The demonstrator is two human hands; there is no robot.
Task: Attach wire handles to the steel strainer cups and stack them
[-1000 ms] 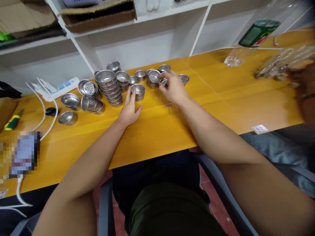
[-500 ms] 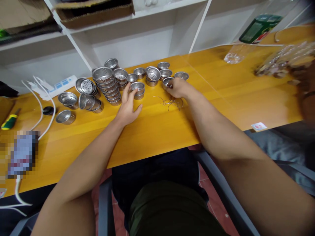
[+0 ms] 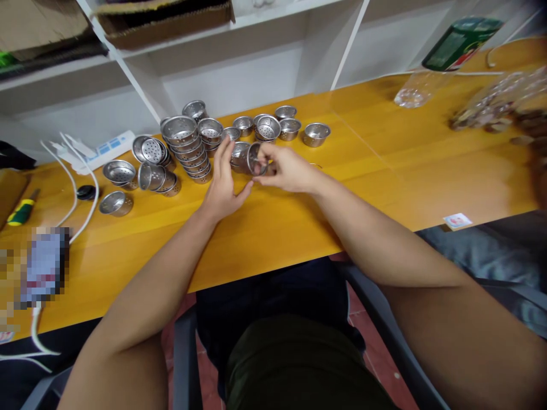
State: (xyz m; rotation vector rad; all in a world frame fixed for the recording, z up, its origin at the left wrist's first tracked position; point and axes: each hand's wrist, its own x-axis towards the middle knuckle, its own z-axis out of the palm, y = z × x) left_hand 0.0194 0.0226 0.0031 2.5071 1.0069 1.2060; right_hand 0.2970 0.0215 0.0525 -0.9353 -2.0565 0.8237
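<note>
Several small perforated steel strainer cups lie on the yellow table (image 3: 277, 228). My right hand (image 3: 284, 169) pinches one strainer cup (image 3: 254, 158), tipped on its side, just above the table. My left hand (image 3: 223, 185) rests on the table with its fingers stretched out, touching a short stack of cups (image 3: 237, 155). A taller stack of cups (image 3: 188, 147) stands left of that. Single cups (image 3: 316, 134) sit behind my right hand. A thin wire piece (image 3: 315, 166) peeks out beside my right wrist.
Loose cups (image 3: 120, 172) lie at the left with a white power strip (image 3: 100, 151), white cables and a green-yellow screwdriver (image 3: 19, 212). White shelving (image 3: 239, 62) runs behind. A lying plastic bottle (image 3: 444, 62) and a clear bag of parts (image 3: 499, 105) are at the right.
My right hand took a strainer cup from the back group and carried it leftward toward my left hand, tipping it on its side. My left hand stayed by the short stack.
</note>
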